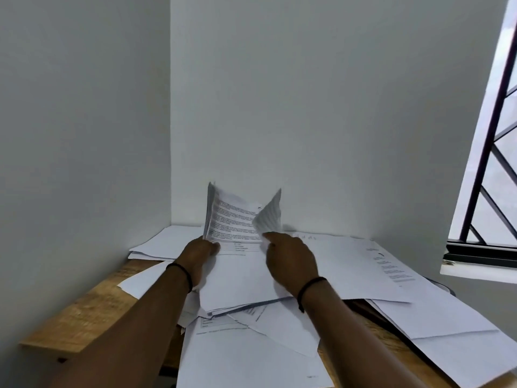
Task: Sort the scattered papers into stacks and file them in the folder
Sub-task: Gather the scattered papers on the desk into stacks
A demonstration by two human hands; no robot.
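At the far middle of the table (84, 312), both hands work on one bundle of printed sheets (232, 264). The left hand (200, 254) grips the bundle's left edge, fingers curled round it with the thumb on the top page, so that the far part of the bundle stands up in a curve. The right hand (291, 259) pinches a single lifted page (270, 217) at its lower corner; that page is bent up and blurred, its printed lines faintly visible. Each wrist wears one thin black band, two in all.

The papers are white, thin and rectangular, most with blocks of small dark text, some blank on the side that shows. Loose sheets (251, 357) lie overlapping at odd angles across the near and right parts of the table, several hanging over its edges; an exact count cannot be made because they cover one another. One small pile (165, 242) lies flat at the far left against the wall. A large sheet with a column of print (363, 264) lies to the right of the hands.

Bare parts of the table show pale wood with visible grain. Smooth grey-white walls (307, 107) meet in a corner behind it, and a window with dark metal bars (486, 163) stands at the far right.
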